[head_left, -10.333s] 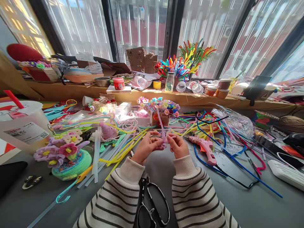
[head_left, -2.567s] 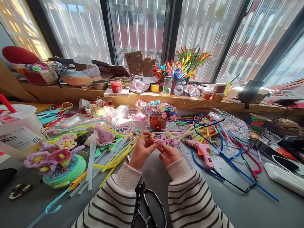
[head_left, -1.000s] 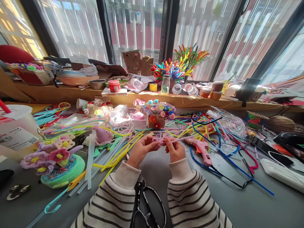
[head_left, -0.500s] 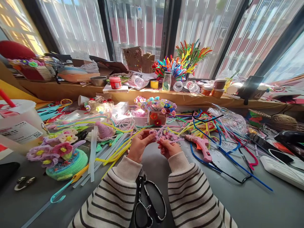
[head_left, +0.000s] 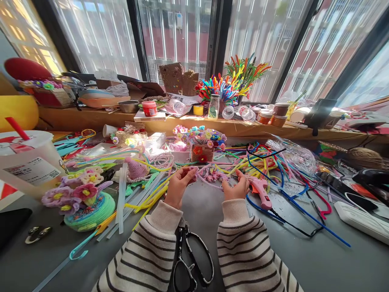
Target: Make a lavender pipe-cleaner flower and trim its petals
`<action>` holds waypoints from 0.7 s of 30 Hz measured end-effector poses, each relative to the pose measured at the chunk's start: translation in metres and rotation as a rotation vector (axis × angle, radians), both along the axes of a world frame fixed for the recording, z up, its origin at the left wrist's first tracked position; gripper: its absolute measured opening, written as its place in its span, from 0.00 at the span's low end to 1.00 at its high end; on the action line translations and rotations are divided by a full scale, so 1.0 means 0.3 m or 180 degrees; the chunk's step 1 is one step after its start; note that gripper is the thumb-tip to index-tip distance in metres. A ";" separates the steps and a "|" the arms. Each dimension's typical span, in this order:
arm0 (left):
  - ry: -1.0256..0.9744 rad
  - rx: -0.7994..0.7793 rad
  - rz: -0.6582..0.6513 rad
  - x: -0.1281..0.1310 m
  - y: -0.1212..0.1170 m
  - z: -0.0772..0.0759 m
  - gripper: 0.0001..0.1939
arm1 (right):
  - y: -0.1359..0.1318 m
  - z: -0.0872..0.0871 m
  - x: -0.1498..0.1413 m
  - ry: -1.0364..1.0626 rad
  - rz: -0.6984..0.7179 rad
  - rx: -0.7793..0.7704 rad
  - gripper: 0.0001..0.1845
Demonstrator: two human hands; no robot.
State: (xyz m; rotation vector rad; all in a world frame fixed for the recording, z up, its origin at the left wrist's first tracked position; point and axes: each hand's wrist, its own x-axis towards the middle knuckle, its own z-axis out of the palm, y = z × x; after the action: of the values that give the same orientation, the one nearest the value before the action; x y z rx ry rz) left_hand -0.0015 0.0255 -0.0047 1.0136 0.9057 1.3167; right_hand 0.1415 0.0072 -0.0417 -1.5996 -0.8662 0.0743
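a fuzzy pale-purple stem (head_left: 209, 183) curves, coiled at one end.

There are two hands (head_left: 176, 190), one glue gun (head_left: 261, 192), one red straw (head_left: 17, 128) and one labelled cup (head_left: 28, 162).

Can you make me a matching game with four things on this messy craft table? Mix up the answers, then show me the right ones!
Things:
1. glue gun
2. scissors
3. straw
4. left hand

Where or what:
A. red, sticking out of a cup
B. pinching a light purple fuzzy stick
C. between the two striped sleeves
D. pink, beside the right hand

Right pairs: 1-D, 2-C, 3-A, 4-B
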 end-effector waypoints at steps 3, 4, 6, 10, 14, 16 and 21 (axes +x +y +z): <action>0.0094 -0.0048 0.0040 -0.002 -0.001 0.004 0.13 | -0.011 0.021 0.000 -0.0764 0.0252 0.0305 0.14; 0.0106 -0.0030 0.0068 -0.002 -0.001 0.005 0.13 | -0.012 0.025 -0.005 -0.0849 0.0451 0.0340 0.10; 0.0040 0.0004 0.0119 -0.003 0.001 0.006 0.12 | -0.011 0.025 -0.021 -0.0840 0.0909 0.0273 0.08; -0.0411 -0.0009 0.0310 -0.005 0.004 0.011 0.11 | -0.005 0.007 -0.054 -0.0553 0.1714 -0.0035 0.06; -0.0575 -0.0073 0.0262 -0.006 0.005 0.019 0.11 | -0.008 0.014 -0.058 0.0425 0.2231 -0.0071 0.09; -0.0598 -0.0150 0.0204 -0.008 0.007 0.023 0.11 | -0.011 0.031 -0.045 0.0936 0.2500 -0.0101 0.10; -0.0745 -0.0193 0.0209 -0.013 0.012 0.028 0.11 | -0.015 0.065 -0.012 0.2056 0.2691 -0.0199 0.12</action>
State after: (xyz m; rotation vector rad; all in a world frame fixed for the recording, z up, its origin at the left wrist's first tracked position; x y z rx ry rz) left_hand -0.0053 0.0292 0.0037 0.7699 0.8008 1.4212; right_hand 0.1378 0.0026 -0.0222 -1.0493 -0.9542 1.1537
